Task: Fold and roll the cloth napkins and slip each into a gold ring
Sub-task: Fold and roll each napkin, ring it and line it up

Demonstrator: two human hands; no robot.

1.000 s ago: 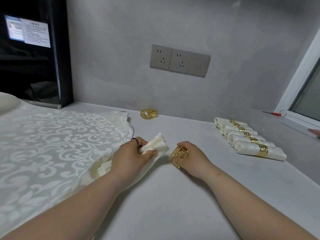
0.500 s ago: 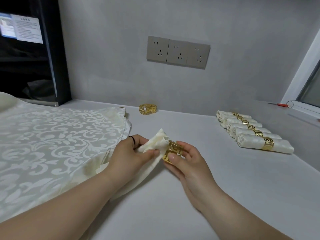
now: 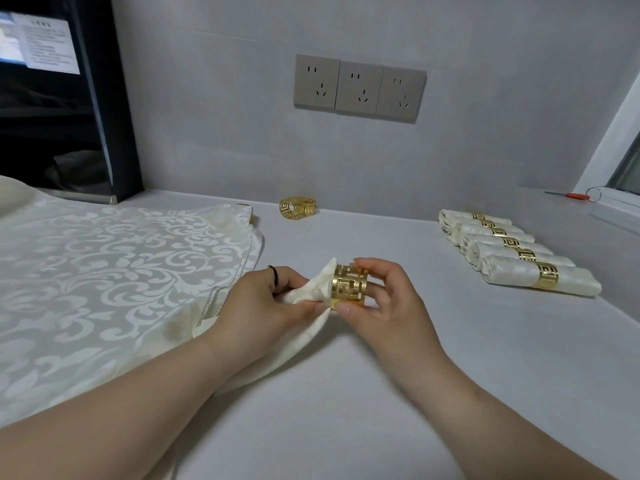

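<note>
My left hand (image 3: 263,306) grips the end of a rolled cream napkin (image 3: 313,291) just above the white counter. The roll trails back under my left forearm. My right hand (image 3: 384,299) pinches a gold fretwork ring (image 3: 349,288) between thumb and fingers. The napkin's tip sits at the ring's left opening; I cannot tell how far in it reaches. Several finished napkin rolls with gold rings (image 3: 512,258) lie in a row at the right. Spare gold rings (image 3: 298,208) lie near the back wall.
A stack of flat cream damask napkins (image 3: 104,271) covers the left of the counter (image 3: 415,393). A black appliance (image 3: 69,98) stands at the back left. Wall sockets (image 3: 359,88) sit above the counter. A red-handled tool (image 3: 571,195) lies on the window sill at the right.
My right hand has brought the gold ring leftward from the counter up to the napkin's tip. The left hand has kept its hold on the roll.
</note>
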